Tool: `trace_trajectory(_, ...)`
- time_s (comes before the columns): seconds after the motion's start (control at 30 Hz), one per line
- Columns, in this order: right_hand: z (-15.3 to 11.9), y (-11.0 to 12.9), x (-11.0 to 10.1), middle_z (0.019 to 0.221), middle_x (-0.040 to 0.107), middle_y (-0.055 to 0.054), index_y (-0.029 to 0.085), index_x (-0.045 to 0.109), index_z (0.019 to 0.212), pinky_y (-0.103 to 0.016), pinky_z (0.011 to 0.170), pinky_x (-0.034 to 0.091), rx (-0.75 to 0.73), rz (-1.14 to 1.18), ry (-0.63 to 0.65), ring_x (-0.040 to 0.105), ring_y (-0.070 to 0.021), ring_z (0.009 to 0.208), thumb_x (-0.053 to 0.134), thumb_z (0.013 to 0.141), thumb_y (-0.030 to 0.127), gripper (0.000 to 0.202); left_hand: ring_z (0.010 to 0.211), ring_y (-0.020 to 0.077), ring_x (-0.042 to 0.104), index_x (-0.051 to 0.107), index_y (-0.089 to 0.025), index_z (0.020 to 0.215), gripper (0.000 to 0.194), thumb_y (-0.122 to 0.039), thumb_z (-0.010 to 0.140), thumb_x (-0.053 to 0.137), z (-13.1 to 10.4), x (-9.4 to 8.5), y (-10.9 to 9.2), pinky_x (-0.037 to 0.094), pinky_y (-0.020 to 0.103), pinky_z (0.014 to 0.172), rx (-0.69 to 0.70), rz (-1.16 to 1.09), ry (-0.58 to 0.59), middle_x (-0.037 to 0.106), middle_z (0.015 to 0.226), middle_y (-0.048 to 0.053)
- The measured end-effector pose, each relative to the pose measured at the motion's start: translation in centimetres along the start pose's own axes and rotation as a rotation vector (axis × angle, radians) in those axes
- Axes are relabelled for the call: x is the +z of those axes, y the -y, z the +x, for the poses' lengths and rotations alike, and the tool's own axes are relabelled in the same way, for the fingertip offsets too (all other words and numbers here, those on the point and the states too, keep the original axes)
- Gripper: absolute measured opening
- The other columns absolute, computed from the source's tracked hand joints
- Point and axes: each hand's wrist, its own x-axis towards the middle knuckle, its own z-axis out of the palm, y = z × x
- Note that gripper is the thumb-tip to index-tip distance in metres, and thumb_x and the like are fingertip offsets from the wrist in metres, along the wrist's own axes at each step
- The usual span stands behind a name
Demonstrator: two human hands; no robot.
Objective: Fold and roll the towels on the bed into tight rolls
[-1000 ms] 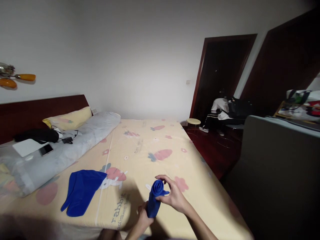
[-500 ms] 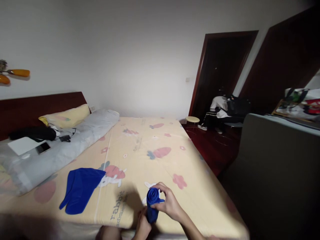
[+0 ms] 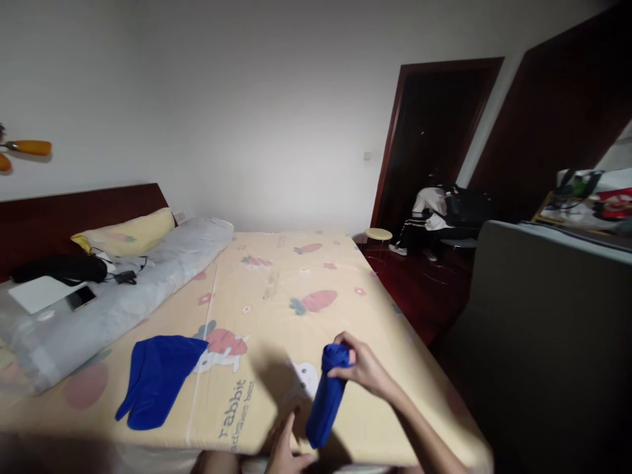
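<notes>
My right hand [image 3: 359,362] grips the upper end of a rolled blue cloth [image 3: 326,401] between thumb and fingers. The roll is long and narrow, tilted with its lower end toward me, over the near part of the bed. Just left of that lower end is my left hand [image 3: 287,451], its thumb and fingers apart and nothing in it. Farther left, a second blue cloth [image 3: 160,376] lies flat on the sheet, with a narrow tab at its near left corner. Its exact kind does not show.
The bed [image 3: 276,276] has a yellow sheet printed with rabbits and carrots. A grey rolled bedding bundle [image 3: 162,273] lies along the headboard, with a phone [image 3: 81,297] on it. A stool [image 3: 378,235] and a clothes-draped chair [image 3: 437,210] stand beyond; a dark panel [image 3: 538,336] rises at right.
My left hand has let go of the rolled cloth. My right hand has carried the roll to the right and tilted it. The flat blue cloth stays put.
</notes>
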Motion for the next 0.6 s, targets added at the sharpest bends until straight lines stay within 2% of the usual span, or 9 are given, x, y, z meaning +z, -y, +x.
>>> trace_trajectory(0.07,1.6,-1.2,-4.1,0.091,0.065,0.000,0.021,0.058,0.104,-0.028,0.072,0.047,-0.014,-0.113,-0.041,0.060,-0.0175,0.081,0.080,0.060,0.053,0.059,0.140,0.0278,0.036,0.039,-0.035,0.143,0.091,-0.024,0.057,0.065,-0.4,-0.7,1.3,0.032,0.040,0.116,0.066,-0.024,-0.025,0.045,0.150,0.003)
trace_trajectory(0.13,3.3,-2.8,-8.2,0.098,0.067,-0.003,0.020,0.058,0.113,-0.029,0.075,0.049,-0.013,-0.272,-0.054,0.063,-0.0192,0.086,0.077,0.063,0.053,0.063,0.139,0.0280,0.038,0.041,-0.030,0.143,0.084,-0.023,0.062,0.062,-0.6,-1.2,3.0,0.035,0.043,0.115,0.096,-0.038,-0.096,0.047,0.148,0.005)
trace_trajectory(0.23,5.6,-5.1,-13.7,0.092,0.069,-0.004,0.020,0.064,0.103,-0.029,0.074,0.048,0.019,-0.557,-0.078,0.064,-0.0193,0.082,0.073,0.068,0.051,0.048,0.135,0.0298,0.044,0.047,-0.028,0.138,0.071,-0.026,0.069,0.059,-0.4,-1.3,5.4,0.042,0.045,0.110,0.103,-0.025,-0.191,0.052,0.144,0.006)
trace_trajectory(0.37,7.3,-7.6,-18.9,0.094,0.067,-0.005,0.021,0.063,0.102,-0.031,0.076,0.045,0.094,-0.735,-0.255,0.060,-0.0210,0.088,0.069,0.073,0.041,0.036,0.129,0.0327,0.050,0.055,-0.037,0.131,0.067,-0.035,0.065,0.067,0.4,-0.6,6.5,0.043,0.049,0.110,0.090,0.033,-0.222,0.062,0.133,0.003)
trace_trajectory(0.43,7.1,-9.2,-20.1,0.103,0.064,-0.008,0.021,0.059,0.106,-0.032,0.079,0.044,0.150,-0.802,-0.366,0.056,-0.0235,0.097,0.065,0.076,0.038,0.035,0.128,0.0342,0.052,0.058,-0.041,0.127,0.067,-0.037,0.061,0.070,0.9,-0.4,6.5,0.043,0.053,0.108,0.082,0.047,-0.234,0.066,0.127,0.002)
trace_trajectory(0.5,5.7,-11.3,-20.1,0.111,0.059,-0.011,0.020,0.054,0.112,-0.034,0.079,0.045,0.226,-0.850,-0.462,0.053,-0.0259,0.104,0.060,0.079,0.036,0.037,0.125,0.0344,0.054,0.060,-0.042,0.124,0.063,-0.040,0.061,0.069,1.2,-0.3,6.6,0.044,0.054,0.107,0.094,0.044,-0.253,0.067,0.124,0.002)
trace_trajectory(0.6,1.4,-15.5,-17.5,0.110,0.057,-0.013,0.019,0.050,0.114,-0.035,0.077,0.045,0.357,-0.890,-0.516,0.054,-0.0273,0.102,0.056,0.081,0.033,0.037,0.122,0.0318,0.057,0.064,-0.034,0.120,0.053,-0.040,0.068,0.061,1.4,-0.4,7.1,0.046,0.050,0.107,0.130,0.022,-0.264,0.067,0.125,0.004)
